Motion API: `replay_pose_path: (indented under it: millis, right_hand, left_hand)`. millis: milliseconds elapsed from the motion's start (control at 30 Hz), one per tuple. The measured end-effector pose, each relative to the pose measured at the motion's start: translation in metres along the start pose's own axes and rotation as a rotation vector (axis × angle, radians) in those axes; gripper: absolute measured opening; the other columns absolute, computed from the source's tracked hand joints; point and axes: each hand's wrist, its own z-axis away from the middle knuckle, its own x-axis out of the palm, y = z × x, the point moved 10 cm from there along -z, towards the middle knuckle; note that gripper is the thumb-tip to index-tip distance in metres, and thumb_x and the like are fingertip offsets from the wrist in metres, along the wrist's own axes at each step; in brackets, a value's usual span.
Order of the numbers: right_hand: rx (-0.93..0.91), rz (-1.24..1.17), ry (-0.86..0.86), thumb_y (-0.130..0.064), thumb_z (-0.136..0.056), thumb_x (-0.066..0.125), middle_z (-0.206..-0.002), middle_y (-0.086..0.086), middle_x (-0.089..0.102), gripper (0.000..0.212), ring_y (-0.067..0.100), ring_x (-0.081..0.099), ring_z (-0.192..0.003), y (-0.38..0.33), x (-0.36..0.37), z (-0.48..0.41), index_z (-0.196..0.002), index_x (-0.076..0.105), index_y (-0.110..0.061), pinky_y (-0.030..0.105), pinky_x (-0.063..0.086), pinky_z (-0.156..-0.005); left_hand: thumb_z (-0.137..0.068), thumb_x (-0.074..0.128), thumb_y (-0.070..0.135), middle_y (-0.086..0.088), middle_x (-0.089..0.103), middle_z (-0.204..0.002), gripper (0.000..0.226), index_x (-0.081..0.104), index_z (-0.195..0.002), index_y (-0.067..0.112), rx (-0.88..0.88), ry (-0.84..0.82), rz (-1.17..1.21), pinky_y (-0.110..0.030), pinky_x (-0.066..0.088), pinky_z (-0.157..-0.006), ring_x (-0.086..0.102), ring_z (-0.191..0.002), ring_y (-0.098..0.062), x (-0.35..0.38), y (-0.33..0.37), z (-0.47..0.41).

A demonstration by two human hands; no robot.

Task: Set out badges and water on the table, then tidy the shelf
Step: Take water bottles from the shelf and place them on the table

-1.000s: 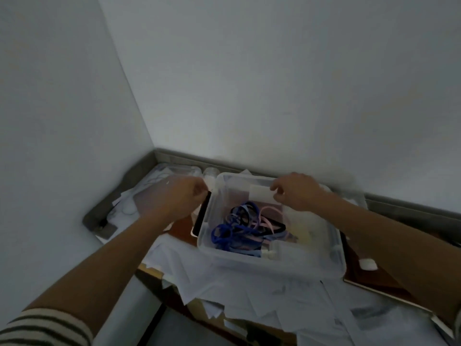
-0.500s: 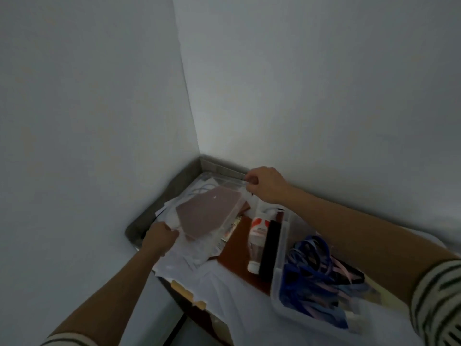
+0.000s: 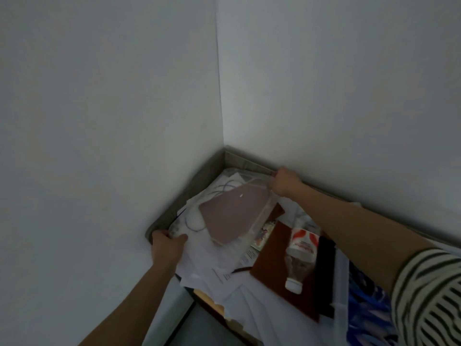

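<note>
A clear plastic lid (image 3: 259,222) lies tilted in the shelf's far left corner, with a flat pinkish-brown sheet (image 3: 232,213) showing under or through it. My right hand (image 3: 284,181) grips its far edge by the back wall. My left hand (image 3: 167,245) grips its near left corner on the white papers. A water bottle (image 3: 300,253) with a red and white label lies on its side on a brown board (image 3: 272,265). The clear bin (image 3: 340,275) of blue lanyards (image 3: 366,303) sits at the right edge.
The shelf is covered in loose white papers (image 3: 217,260). A grey raised rim (image 3: 174,211) runs along both walls. A black flat object (image 3: 324,270) lies between bottle and bin. White cables (image 3: 224,189) lie in the corner. The shelf's front edge drops off at bottom centre.
My hands left the lanyard bin and moved left to the corner, taking hold of the clear lid. The view swung left, so the bin now sits at the right edge.
</note>
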Motion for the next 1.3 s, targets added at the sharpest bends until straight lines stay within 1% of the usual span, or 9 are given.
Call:
replay_pose_path:
  millis: [100,200,333,467,533,633,867,1133,1300]
  right_hand:
    - [-0.026,-0.180,0.117,-0.029,-0.091,0.061,-0.112,0.012,0.056,0.044,0.029,0.057,-0.102,-0.006,-0.027,0.015,-0.124,0.047,-0.005,0.030,0.046,-0.077]
    - [-0.023,-0.379,0.185,-0.024,-0.090,0.062,-0.128,0.018,0.056,0.051,0.032,0.056,-0.114,0.000,-0.060,0.033,-0.131,0.049,0.005,0.034,0.047,-0.091]
    - [-0.032,-0.569,0.219,-0.019,-0.082,0.064,-0.091,0.025,0.069,0.033,0.038,0.067,-0.083,0.031,-0.098,0.073,-0.096,0.068,0.011,0.041,0.058,-0.072]
    - [-0.004,-0.594,0.209,-0.021,-0.073,0.067,-0.063,0.011,0.052,0.018,0.024,0.050,-0.056,0.094,-0.128,0.127,-0.070,0.060,-0.004,0.032,0.047,-0.055]
    - [0.030,-0.626,0.203,-0.022,-0.073,0.071,-0.065,0.011,0.049,0.021,0.023,0.048,-0.055,0.136,-0.139,0.153,-0.072,0.057,-0.006,0.033,0.045,-0.053]
    - [0.070,-0.624,0.206,-0.032,-0.082,0.072,-0.059,0.008,0.047,0.034,0.022,0.045,-0.047,0.194,-0.149,0.188,-0.070,0.051,-0.008,0.026,0.036,-0.048]
    - [0.096,-0.468,0.289,-0.050,-0.088,0.064,-0.060,0.008,0.060,0.046,0.020,0.054,-0.050,0.304,-0.167,0.264,-0.070,0.061,-0.007,0.025,0.041,-0.051]
    - [0.224,-0.219,0.229,-0.040,-0.092,0.061,-0.051,0.003,0.057,0.044,0.015,0.056,-0.045,0.372,-0.156,0.325,-0.060,0.052,-0.012,0.023,0.044,-0.049]
    - [0.247,-0.203,0.251,-0.043,-0.092,0.061,-0.054,0.000,0.052,0.044,0.013,0.051,-0.047,0.376,-0.141,0.333,-0.060,0.047,-0.015,0.022,0.041,-0.050]
  left_hand:
    - [-0.083,0.071,0.019,-0.023,0.058,-0.116,0.054,0.045,-0.125,-0.004,0.034,0.018,0.047,-0.050,0.053,-0.087,0.059,-0.102,-0.040,0.000,0.009,0.013]
    - [-0.087,0.067,0.021,-0.018,0.055,-0.116,0.054,0.043,-0.129,-0.003,0.094,0.049,0.104,-0.044,0.051,-0.088,0.057,-0.102,-0.034,-0.004,0.026,0.031]
    - [-0.088,0.063,0.015,-0.025,0.056,-0.114,0.046,0.046,-0.123,-0.008,0.177,0.093,0.226,-0.032,0.049,-0.073,0.057,-0.093,-0.032,-0.003,0.053,0.073]
    - [-0.089,0.061,0.009,-0.010,0.055,-0.114,0.045,0.047,-0.132,0.001,0.256,0.091,0.313,-0.031,0.041,-0.084,0.052,-0.099,-0.024,0.015,0.078,0.132]
    - [-0.088,0.059,0.003,-0.005,0.058,-0.099,0.023,0.060,-0.110,0.011,0.292,0.050,0.311,-0.033,0.044,-0.081,0.053,-0.094,-0.024,0.031,0.083,0.158]
    - [-0.083,0.054,-0.006,-0.001,0.057,-0.075,0.034,0.056,-0.073,0.026,0.399,-0.013,0.258,-0.034,0.049,-0.070,0.056,-0.076,-0.023,0.055,0.093,0.197]
    - [-0.088,0.056,0.006,-0.007,0.063,-0.085,0.013,0.065,-0.097,0.008,0.618,-0.155,0.065,-0.030,0.046,-0.072,0.056,-0.078,-0.021,0.123,0.118,0.287]
    - [-0.073,0.044,0.025,-0.014,0.066,-0.076,0.045,0.068,-0.103,0.002,1.013,-0.216,-0.204,-0.035,0.045,-0.064,0.059,-0.067,-0.030,0.177,0.157,0.345]
    - [-0.081,0.058,0.018,-0.024,0.065,-0.100,0.047,0.061,-0.121,-0.005,1.015,-0.175,-0.398,-0.045,0.048,-0.086,0.060,-0.092,-0.038,0.190,0.163,0.326]
